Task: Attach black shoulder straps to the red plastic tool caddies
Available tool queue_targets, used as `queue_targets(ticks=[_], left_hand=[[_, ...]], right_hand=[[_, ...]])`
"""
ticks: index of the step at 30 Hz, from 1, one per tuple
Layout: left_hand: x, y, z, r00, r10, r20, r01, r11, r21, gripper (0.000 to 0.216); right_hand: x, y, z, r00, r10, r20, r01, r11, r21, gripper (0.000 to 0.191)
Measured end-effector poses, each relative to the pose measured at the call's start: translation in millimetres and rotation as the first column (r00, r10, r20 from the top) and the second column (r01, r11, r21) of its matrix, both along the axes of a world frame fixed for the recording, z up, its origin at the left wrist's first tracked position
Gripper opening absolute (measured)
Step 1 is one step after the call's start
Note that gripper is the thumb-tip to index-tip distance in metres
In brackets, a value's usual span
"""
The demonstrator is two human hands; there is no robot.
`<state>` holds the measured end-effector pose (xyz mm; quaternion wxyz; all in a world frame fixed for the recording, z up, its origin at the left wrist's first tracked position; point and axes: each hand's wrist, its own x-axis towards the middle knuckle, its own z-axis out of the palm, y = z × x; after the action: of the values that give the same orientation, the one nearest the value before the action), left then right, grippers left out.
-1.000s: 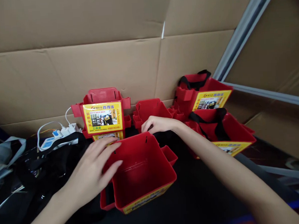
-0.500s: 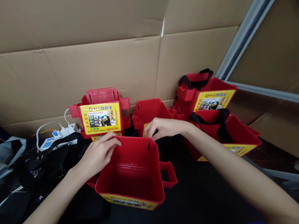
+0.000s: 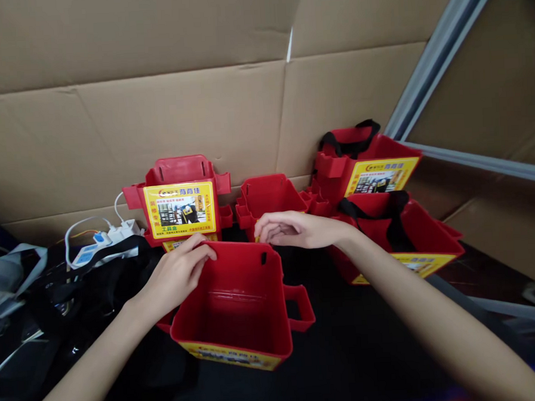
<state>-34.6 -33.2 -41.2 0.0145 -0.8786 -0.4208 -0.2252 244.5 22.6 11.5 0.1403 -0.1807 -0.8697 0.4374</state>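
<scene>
A red plastic tool box [image 3: 237, 313], hollow and with a yellow label on its near side, stands in front of me on a black surface. My left hand [image 3: 175, 277] grips its far left rim, fingers curled over the edge. My right hand [image 3: 291, 229] hovers just above the far right rim with its fingers loosely stretched out and nothing in it. A side handle loop [image 3: 300, 306] juts from the box's right wall.
More red boxes stand behind: a labelled stack [image 3: 180, 202], an open one [image 3: 267, 197], and two with black straps [image 3: 385, 218] at the right. A white power strip [image 3: 101, 239] and black straps [image 3: 52, 295] lie left. Cardboard walls [image 3: 200, 108] enclose the back.
The box has turned from a skewed angle to square in front of me. My left hand closed on its rim. My right hand has lifted off the rim and opened.
</scene>
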Motion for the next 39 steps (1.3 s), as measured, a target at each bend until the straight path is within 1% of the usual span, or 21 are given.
queue_targets(ticks=[2, 4, 7, 9, 12, 14, 16, 18, 20, 22, 25, 26, 27, 29, 30, 32, 34, 36, 37, 38, 39], left_hand=[[1, 0, -0.6, 1.0, 0.004, 0.004, -0.004, 1.0, 0.004, 0.021], [2, 1, -0.5, 1.0, 0.001, 0.011, -0.001, 1.0, 0.013, 0.021], [3, 0, 0.7, 1.0, -0.004, 0.019, 0.003, 1.0, 0.027, 0.021], [4, 0, 1.4, 1.0, 0.001, 0.02, -0.002, 0.999, 0.032, 0.021], [4, -1, 1.8, 1.0, 0.016, 0.006, -0.017, 0.999, 0.028, 0.021], [4, -2, 2.0, 1.0, 0.028, -0.005, -0.028, 0.999, 0.028, 0.021], [5, -3, 2.7, 0.999, 0.043, -0.015, -0.043, 0.998, 0.04, 0.022], [7, -4, 3.9, 0.998, 0.056, -0.022, -0.055, 0.997, 0.05, 0.022], [9, -5, 5.0, 0.998, 0.064, -0.018, -0.063, 0.997, 0.042, 0.023], [11, -5, 5.7, 0.997, 0.082, -0.015, -0.082, 0.996, 0.017, 0.024], [11, -7, 7.0, 0.992, 0.123, -0.007, -0.122, 0.992, 0.022, 0.025], [12, -10, 8.3, 0.992, 0.129, -0.005, -0.128, 0.99, 0.052, 0.024], [12, -13, 10.3, 0.993, 0.121, -0.005, -0.12, 0.989, 0.088, 0.024], [16, -23, 16.6, 0.999, 0.036, -0.016, -0.033, 0.991, 0.131, 0.036], [19, -28, 20.7, 0.999, -0.037, -0.024, 0.04, 0.993, 0.113, 0.045], [26, -38, 29.8, 0.977, -0.215, -0.007, 0.215, 0.977, -0.007, 0.048], [32, -45, 37.7, 0.937, -0.344, 0.061, 0.349, 0.922, -0.166, 0.038], [33, -46, 42.6, 0.901, -0.403, 0.161, 0.433, 0.858, -0.277, 0.027], [30, -46, 43.6, 0.879, -0.418, 0.23, 0.472, 0.832, -0.291, 0.022], [25, -45, 43.5, 0.855, -0.425, 0.296, 0.505, 0.813, -0.29, 0.017], [19, -46, 42.6, 0.83, -0.426, 0.36, 0.532, 0.799, -0.279, 0.012]], right_hand=[[2, -10, 1.6, 1.0, -0.019, 0.0, 0.019, 0.991, 0.13, 0.026], [0, -21, 4.3, 0.997, -0.039, 0.062, 0.019, 0.955, 0.297, 0.026], [-7, -32, 8.5, 0.977, -0.101, 0.19, -0.015, 0.848, 0.529, 0.021], [-12, -35, 10.7, 0.953, -0.153, 0.263, -0.053, 0.767, 0.639, 0.023], [-17, -35, 13.2, 0.915, -0.185, 0.359, -0.153, 0.664, 0.732, 0.023], [-19, -34, 15.1, 0.898, -0.207, 0.388, -0.198, 0.598, 0.777, 0.024], [-22, -36, 17.8, 0.912, -0.242, 0.33, -0.173, 0.503, 0.847, 0.022], [-28, -45, 21.0, 0.943, -0.249, 0.223, -0.107, 0.406, 0.907, 0.02], [-38, -62, 24.0, 0.967, -0.197, 0.165, -0.09, 0.341, 0.936, 0.022], [-49, -86, 25.6, 0.981, -0.094, 0.167, -0.13, 0.318, 0.939, 0.027], [-62, -124, 25.3, 0.973, 0.138, 0.182, -0.22, 0.34, 0.915, 0.026], [-65, -133, 24.9, 0.962, 0.196, 0.188, -0.247, 0.347, 0.905, 0.024], [-68, -140, 24.6, 0.958, 0.221, 0.182, -0.254, 0.364, 0.896, 0.023], [-73, -148, 24.4, 0.974, 0.181, 0.14, -0.206, 0.429, 0.88, 0.027], [-75, -149, 24.5, 0.984, 0.137, 0.113, -0.165, 0.468, 0.868, 0.03], [-82, -148, 24.6, 0.99, 0.095, 0.106, -0.141, 0.531, 0.835, 0.034], [-87, -145, 23.9, 0.987, 0.136, 0.088, -0.151, 0.576, 0.803, 0.032], [-86, -137, 21.9, 0.989, 0.147, 0.02, -0.108, 0.623, 0.775, 0.03], [-82, -130, 20.3, 0.993, 0.111, -0.03, -0.049, 0.647, 0.761, 0.029], [-77, -122, 18.0, 0.997, 0.035, -0.067, 0.026, 0.666, 0.746, 0.027], [-70, -112, 15.0, 0.995, -0.052, -0.084, 0.097, 0.67, 0.736, 0.026]])
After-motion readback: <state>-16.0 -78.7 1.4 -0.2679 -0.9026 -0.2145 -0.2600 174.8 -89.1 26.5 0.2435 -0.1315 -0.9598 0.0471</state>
